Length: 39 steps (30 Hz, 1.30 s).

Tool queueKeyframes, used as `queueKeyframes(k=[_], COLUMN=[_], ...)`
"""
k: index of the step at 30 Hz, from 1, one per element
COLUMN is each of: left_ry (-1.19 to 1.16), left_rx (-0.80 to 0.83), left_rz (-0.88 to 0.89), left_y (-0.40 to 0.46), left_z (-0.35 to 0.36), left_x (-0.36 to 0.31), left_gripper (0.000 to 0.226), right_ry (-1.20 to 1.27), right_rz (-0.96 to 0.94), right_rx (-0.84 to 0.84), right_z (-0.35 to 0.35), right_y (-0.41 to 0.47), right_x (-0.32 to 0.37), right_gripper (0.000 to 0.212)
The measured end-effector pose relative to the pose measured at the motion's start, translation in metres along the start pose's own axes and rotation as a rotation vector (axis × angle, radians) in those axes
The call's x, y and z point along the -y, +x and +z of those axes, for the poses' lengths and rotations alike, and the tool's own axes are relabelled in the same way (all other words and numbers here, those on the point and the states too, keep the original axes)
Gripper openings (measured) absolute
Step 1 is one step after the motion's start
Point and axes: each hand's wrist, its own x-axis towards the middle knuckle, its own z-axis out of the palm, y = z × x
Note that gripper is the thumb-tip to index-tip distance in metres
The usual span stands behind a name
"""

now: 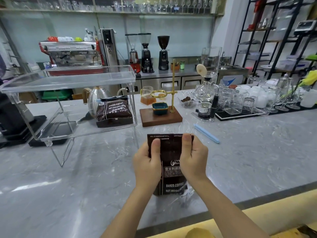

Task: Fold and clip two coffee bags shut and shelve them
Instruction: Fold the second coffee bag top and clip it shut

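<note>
A dark brown coffee bag [171, 152] lies on the grey marble counter [85, 177] in front of me, its top end pointing away. My left hand [148, 164] grips its upper left edge, thumb on top. My right hand [193, 158] grips the upper right edge the same way. A second coffee bag [113, 110] stands on the lower level of the clear acrylic shelf [68, 81] at the left, with a blue clip across its folded top. A light blue sealing clip [206, 133] lies loose on the counter, right of and beyond my hands.
A wooden pour-over stand [160, 116] with a brass pole and a teal dish sits beyond the bag. A steel kettle [97, 98] stands behind the shelf. Several glasses [240, 100] and a siphon brewer fill the right. A black scale [13, 127] is at far left.
</note>
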Motion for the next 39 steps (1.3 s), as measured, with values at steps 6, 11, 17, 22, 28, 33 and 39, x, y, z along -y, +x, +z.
queueKeyframes(k=[6, 11, 17, 22, 28, 33, 39], left_ry=[-0.289, -0.417, -0.319, -0.321, -0.334, -0.339, -0.330], left_rx=[0.417, 0.558, 0.371, 0.325, 0.307, 0.318, 0.325], left_rz=[-0.448, -0.588, -0.440, -0.446, -0.478, -0.502, -0.519], left_y=[0.020, 0.029, 0.015, 0.014, 0.011, 0.011, 0.010], left_z=[-0.015, -0.018, -0.008, -0.009, -0.012, -0.013, -0.014], left_x=[-0.023, -0.035, -0.032, -0.033, -0.037, -0.037, -0.035], left_gripper=[0.003, 0.028, 0.012, 0.013, 0.014, 0.014, 0.014], right_ry=[0.072, 0.087, 0.180, 0.291, -0.412, -0.898, -0.848], right_rz=[-0.002, -0.014, 0.018, 0.090, 0.325, 0.412, 0.455], right_rx=[0.031, 0.049, 0.114, 0.241, 0.186, 0.352, 0.287], right_z=[-0.001, -0.003, -0.002, -0.019, -0.039, -0.064, -0.064], right_y=[0.000, 0.005, 0.006, 0.016, 0.078, 0.079, 0.080], right_x=[-0.008, -0.011, -0.013, -0.031, -0.130, -0.183, -0.187], right_gripper=[0.052, 0.050, 0.038, 0.045, 0.030, 0.035, 0.025])
